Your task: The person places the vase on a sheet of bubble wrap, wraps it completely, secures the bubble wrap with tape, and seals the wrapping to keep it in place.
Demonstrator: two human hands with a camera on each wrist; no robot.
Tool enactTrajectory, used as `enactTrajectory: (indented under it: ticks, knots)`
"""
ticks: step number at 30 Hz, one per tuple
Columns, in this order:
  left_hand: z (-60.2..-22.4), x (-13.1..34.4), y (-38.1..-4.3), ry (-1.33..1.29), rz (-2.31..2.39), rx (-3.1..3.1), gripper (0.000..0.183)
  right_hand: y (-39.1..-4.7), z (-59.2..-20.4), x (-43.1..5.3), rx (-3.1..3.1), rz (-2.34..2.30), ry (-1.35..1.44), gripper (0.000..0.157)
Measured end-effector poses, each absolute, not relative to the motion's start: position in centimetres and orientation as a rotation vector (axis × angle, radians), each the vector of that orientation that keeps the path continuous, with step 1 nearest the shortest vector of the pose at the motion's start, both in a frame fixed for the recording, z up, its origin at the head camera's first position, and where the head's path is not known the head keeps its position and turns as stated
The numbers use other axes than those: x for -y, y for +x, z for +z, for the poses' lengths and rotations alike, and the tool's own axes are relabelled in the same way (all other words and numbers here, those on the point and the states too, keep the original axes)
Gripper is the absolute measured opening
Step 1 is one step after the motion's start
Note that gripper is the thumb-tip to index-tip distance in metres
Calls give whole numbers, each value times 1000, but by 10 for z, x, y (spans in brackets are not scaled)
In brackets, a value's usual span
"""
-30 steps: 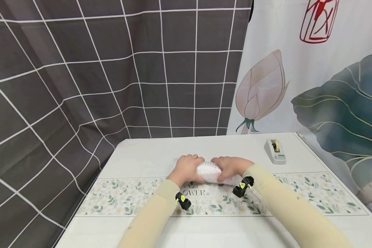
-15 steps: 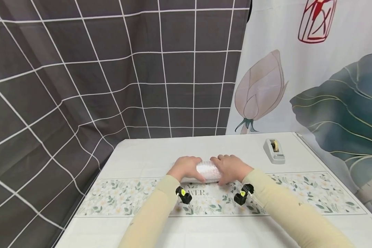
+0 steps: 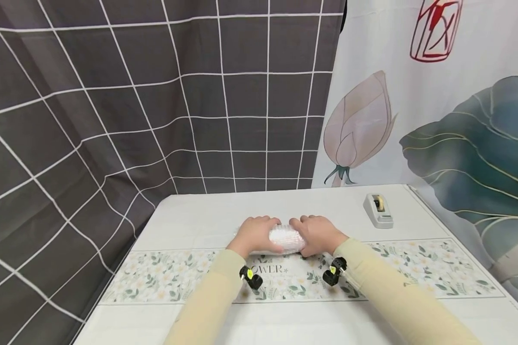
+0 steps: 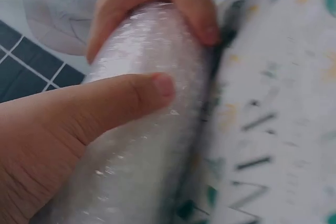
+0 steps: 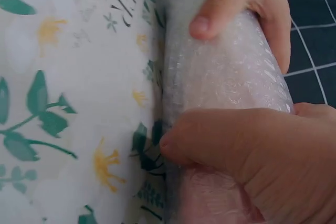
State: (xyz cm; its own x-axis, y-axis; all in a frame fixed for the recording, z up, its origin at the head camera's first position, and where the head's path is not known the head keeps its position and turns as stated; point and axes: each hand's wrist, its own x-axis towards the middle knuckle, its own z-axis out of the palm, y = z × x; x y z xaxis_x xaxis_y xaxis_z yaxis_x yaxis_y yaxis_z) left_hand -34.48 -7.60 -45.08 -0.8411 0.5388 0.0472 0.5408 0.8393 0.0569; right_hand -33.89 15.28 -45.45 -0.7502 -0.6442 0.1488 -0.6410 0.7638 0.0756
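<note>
A roll of bubble wrap point(image 3: 286, 239) lies crosswise on the table, its clear bubbly surface shining. Something pinkish shows through the layers near the right hand, but its kind cannot be made out. My left hand point(image 3: 255, 235) grips the left part of the roll, thumb on the near side and fingers over the top. On the right part my right hand point(image 3: 318, 235) holds it in the same way. In the left wrist view the left thumb point(image 4: 131, 98) presses on the wrap point(image 4: 149, 51). The right wrist view has the right thumb point(image 5: 220, 135) curled across the wrap point(image 5: 226, 77).
A grey tape dispenser point(image 3: 378, 211) stands at the back right of the table. The white tablecloth point(image 3: 285, 318) has a printed floral band point(image 3: 172, 275) across it. Dark gridded curtain point(image 3: 241, 96) hangs behind and to the left; a white floral curtain point(image 3: 367, 48) is at the right.
Both hands stay on the roll and shift slightly on its surface. The roll seems to turn a little between them. The head view has swung slightly to the right.
</note>
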Motion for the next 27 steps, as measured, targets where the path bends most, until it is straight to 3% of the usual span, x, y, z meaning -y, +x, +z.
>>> enactTrajectory:
  ticks: [5, 13, 21, 24, 27]
  knots:
    - [-469, 80, -331, -841, 154, 2728, 82, -344, -455, -152, 2863, 17, 990, 72]
    - [-481, 81, -321, -751, 198, 2627, 97, -348, -460, -159, 2814, 179, 947, 77]
    - [-490, 86, -319, -690, 176, 2589, 88, -346, -463, -163, 2782, 443, 995, 79]
    - [-491, 88, -319, -703, 170, 2579, 86, -347, -464, -181, 2673, 847, 1054, 69]
    - [-493, 90, -317, -732, 146, 2556, 84, -349, -473, -217, 2483, 1085, 831, 50]
